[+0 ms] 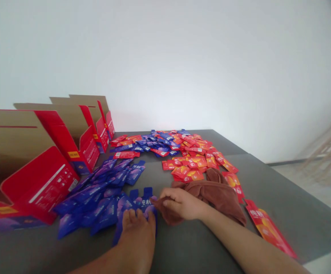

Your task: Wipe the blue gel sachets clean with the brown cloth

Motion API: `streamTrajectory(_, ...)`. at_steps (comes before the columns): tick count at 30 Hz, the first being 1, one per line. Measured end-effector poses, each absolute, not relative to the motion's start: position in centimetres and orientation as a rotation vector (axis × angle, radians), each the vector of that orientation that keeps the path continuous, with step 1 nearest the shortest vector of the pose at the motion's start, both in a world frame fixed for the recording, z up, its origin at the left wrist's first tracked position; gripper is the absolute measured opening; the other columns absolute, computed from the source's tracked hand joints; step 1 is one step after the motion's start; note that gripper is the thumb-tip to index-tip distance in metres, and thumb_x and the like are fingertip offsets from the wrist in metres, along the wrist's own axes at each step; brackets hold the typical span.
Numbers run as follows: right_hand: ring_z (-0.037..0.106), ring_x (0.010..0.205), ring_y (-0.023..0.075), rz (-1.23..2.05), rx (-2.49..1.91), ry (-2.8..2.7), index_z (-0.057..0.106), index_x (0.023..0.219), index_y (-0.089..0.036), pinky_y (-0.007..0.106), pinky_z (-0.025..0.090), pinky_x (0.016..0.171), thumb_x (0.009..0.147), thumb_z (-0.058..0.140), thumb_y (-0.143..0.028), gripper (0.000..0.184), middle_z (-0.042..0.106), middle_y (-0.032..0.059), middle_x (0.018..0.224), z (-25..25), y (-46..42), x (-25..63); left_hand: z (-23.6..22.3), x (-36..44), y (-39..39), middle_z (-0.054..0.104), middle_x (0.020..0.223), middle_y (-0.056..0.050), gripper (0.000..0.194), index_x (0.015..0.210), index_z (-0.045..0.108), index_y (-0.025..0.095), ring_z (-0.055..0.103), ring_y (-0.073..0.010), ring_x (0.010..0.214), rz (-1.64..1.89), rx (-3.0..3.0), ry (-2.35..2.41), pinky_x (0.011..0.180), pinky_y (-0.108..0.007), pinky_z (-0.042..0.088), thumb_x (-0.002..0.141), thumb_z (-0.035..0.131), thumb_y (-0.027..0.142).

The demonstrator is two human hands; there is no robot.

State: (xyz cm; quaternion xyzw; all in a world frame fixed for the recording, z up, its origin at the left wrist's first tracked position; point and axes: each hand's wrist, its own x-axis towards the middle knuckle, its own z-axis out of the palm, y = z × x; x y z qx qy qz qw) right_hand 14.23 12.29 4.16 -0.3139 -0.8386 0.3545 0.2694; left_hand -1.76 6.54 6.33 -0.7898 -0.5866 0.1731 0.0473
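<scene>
Near the front of the grey table, my left hand [138,232] presses down on blue sachets [147,202], its bent fingertips and thumb gripping them against the tabletop. My right hand [181,203] is closed on a brown cloth [211,192]. A corner of that cloth pokes out from the fist and touches the upper right part of the blue sachet. The rest of the cloth lies crumpled behind and right of my right wrist. Left of my left hand lies a loose heap of blue sachets [102,198]. My palms hide the lower parts of the sachets under them.
Several open red cartons [51,190] stand in a row along the left side. A mixed pile of blue and red sachets [165,142] lies at the back. Red-orange sachets [194,163] curve down the right, one long red sachet [269,228] near the table's right edge. A white wall [182,68] rises behind.
</scene>
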Motion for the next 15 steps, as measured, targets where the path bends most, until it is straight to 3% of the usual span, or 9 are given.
streamTrajectory(9,0.055,0.077,0.0155,0.244,-1.647,-2.027,0.053,0.084,-0.016,0.027,0.042,0.070,0.081,0.027,-0.012,0.027,0.059,0.0046,0.080,7.6,17.7,19.1,5.2,-1.3,5.4,0.054,0.122,-0.020,0.050,0.118,0.053,0.017,0.047,-0.0284,0.115,0.544,-2.471,-1.976,0.100,-0.047,0.032,0.077,0.030,0.001)
streamTrajectory(11,0.055,0.080,0.0209,0.117,-1.803,-2.019,0.055,0.081,-0.016,0.032,0.041,0.072,0.082,0.035,-0.023,0.021,0.060,0.0078,0.081,8.8,20.3,20.0,4.6,-1.0,5.5,0.053,0.123,-0.019,0.050,0.118,0.053,0.019,0.047,-0.0280,0.116,0.507,-2.455,-2.031,0.099,-0.046,0.033,0.076,0.033,0.001)
streamTrajectory(15,0.055,0.090,0.0268,-0.039,-2.006,-2.113,0.060,0.083,-0.014,0.038,0.041,0.077,0.087,0.037,-0.042,0.036,0.061,0.0143,0.090,10.1,26.1,18.9,2.0,-0.1,5.5,0.055,0.119,-0.022,0.045,0.113,0.056,0.017,0.048,-0.0316,0.114,0.410,-2.329,-2.167,0.097,-0.050,0.034,0.074,0.039,0.001)
